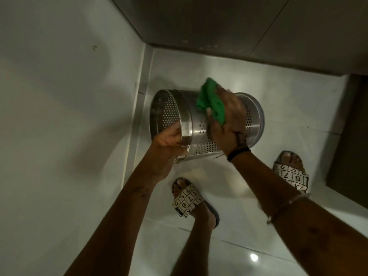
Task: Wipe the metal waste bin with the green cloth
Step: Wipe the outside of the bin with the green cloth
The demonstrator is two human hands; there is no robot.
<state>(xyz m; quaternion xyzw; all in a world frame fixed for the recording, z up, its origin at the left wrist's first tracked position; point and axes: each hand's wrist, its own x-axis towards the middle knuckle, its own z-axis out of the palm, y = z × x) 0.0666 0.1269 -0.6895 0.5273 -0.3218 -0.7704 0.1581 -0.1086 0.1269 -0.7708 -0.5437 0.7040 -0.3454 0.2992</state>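
Perforated metal waste bin is held off the tiled floor, turned on its side, its long axis running roughly level from the open mouth on the person's left to the closed base on the right. At the mouth end, the left hand is closed over the bin's rim, thumb outside; the fingers inside cannot be seen. Toward the base end, the right hand lies on the bin's upper wall with fingers curled round the bunched green cloth, pressing it against the metal. Judged from this, the wiping hand can sweep along the axis toward either end while the other turns the bin.
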